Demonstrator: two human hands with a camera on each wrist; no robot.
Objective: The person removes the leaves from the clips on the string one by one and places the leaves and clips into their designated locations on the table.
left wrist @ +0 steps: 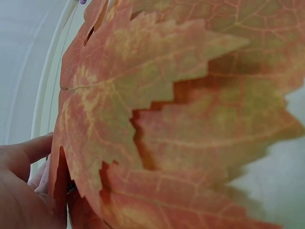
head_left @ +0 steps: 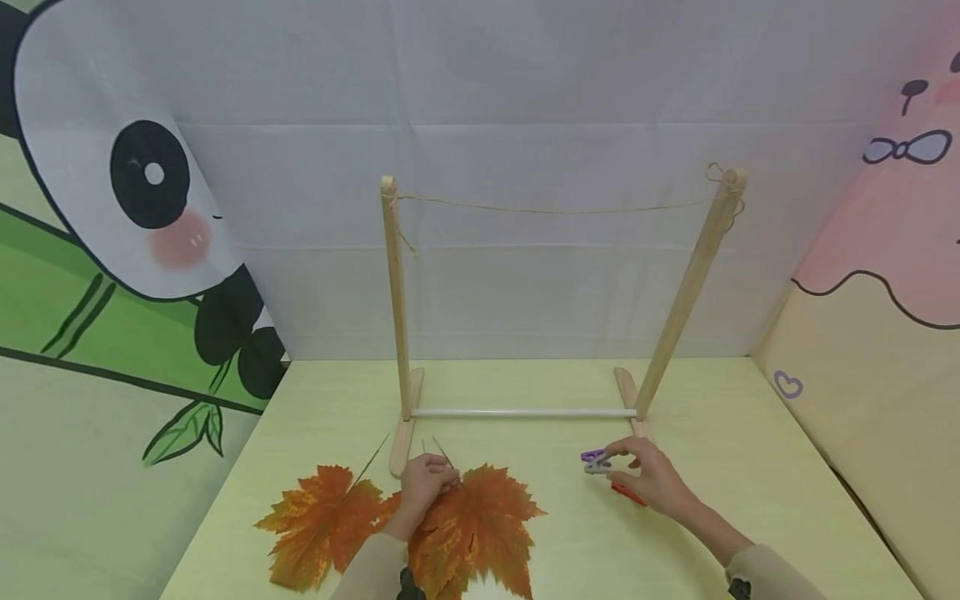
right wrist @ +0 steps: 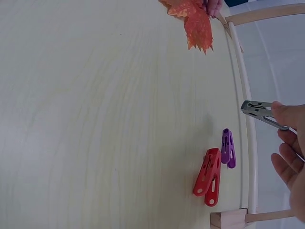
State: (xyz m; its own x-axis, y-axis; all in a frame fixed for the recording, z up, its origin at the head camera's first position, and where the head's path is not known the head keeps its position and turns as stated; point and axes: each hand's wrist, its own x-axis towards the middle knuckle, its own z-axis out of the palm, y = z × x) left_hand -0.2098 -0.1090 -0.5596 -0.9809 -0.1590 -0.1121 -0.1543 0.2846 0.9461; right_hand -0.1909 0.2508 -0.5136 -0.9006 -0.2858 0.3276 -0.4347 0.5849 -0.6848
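My left hand (head_left: 426, 487) pinches an orange artificial maple leaf (head_left: 483, 525) near its stem. In the left wrist view, the held leaf (left wrist: 128, 90) fills most of the picture and hides part of the fingers. Another orange maple leaf (head_left: 315, 521) lies to the left on the table, its thin stem pointing up. On the right, my right hand (head_left: 654, 479) grips a grey clothespin (right wrist: 259, 109) between thumb and fingers, its nose pointing away from the palm. Below it a purple clothespin (right wrist: 228, 148) and a red clothespin (right wrist: 208, 176) lie side by side on the tabletop.
Beyond my hands stands a wooden frame with a left post (head_left: 394, 300), a right post (head_left: 690, 292) and a white bottom rod (head_left: 525, 413). A thin string (head_left: 547, 211) is tied between the post tops. A white cloth backdrop (head_left: 525, 308) hangs behind the pale table (head_left: 570, 550).
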